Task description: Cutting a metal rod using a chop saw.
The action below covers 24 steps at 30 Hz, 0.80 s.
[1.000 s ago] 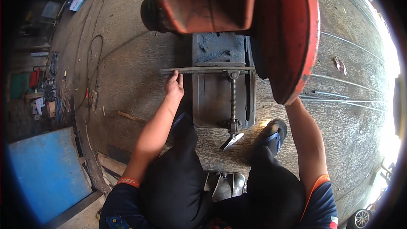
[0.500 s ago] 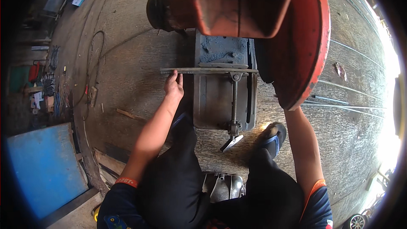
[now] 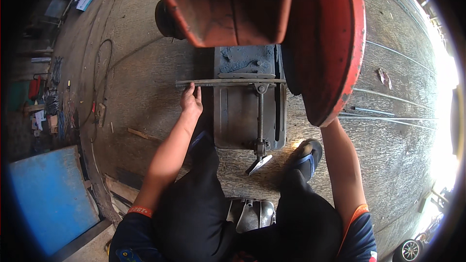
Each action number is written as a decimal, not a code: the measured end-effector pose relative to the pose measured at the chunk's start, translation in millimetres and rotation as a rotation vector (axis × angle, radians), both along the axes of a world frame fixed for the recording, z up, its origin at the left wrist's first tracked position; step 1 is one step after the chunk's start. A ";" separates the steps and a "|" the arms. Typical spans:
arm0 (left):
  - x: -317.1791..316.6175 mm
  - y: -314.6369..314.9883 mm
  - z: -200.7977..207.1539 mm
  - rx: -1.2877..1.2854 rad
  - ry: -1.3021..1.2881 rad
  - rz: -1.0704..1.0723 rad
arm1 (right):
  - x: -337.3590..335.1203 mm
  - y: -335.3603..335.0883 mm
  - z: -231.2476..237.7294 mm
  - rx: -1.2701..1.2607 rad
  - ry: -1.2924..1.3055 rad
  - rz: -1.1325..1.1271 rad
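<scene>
A cut-off saw stands on the floor in front of me, with a red blade guard (image 3: 340, 53) and a red housing (image 3: 233, 7) over its grey metal base (image 3: 233, 116). Thin metal bars (image 3: 199, 82) lie crosswise in the vise, whose threaded screw (image 3: 261, 111) points toward me. At the bars' left end, my left hand (image 3: 192, 102) grips them from the near side, its fingertips against them. My right forearm reaches up to the guard's lower edge. Most of my right hand (image 3: 331, 122) is hidden behind the guard, so its fingers do not show.
My sandalled right foot (image 3: 309, 157) is beside the base. Long metal rods (image 3: 388, 118) lie on the floor to the right. At the left are a blue panel (image 3: 53, 196), a cable (image 3: 108, 63), a wood strip (image 3: 141, 134) and assorted tools. A ribbed metal part (image 3: 251, 215) sits between my legs.
My view has shifted slightly, so the saw and bars appear farther left, the red housing most of all. My left hand stays at the bars; my right arm remains raised behind the guard.
</scene>
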State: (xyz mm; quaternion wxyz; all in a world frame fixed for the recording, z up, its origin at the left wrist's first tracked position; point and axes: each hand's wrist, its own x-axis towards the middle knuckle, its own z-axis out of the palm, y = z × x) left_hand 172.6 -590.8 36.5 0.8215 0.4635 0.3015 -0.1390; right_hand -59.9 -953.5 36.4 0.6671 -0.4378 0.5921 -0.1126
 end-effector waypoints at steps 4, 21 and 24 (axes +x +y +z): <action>-5.9 -7.3 -2.1 0.007 -0.014 -0.022 | -6.9 -11.1 -16.4 0.002 0.022 0.064; -3.8 -2.0 2.4 -0.001 -0.004 -0.028 | -70.2 -17.4 -42.5 0.023 -0.252 0.148; -4.3 -2.5 3.0 -0.012 0.003 -0.052 | -79.6 -15.2 -44.3 0.028 -0.269 0.163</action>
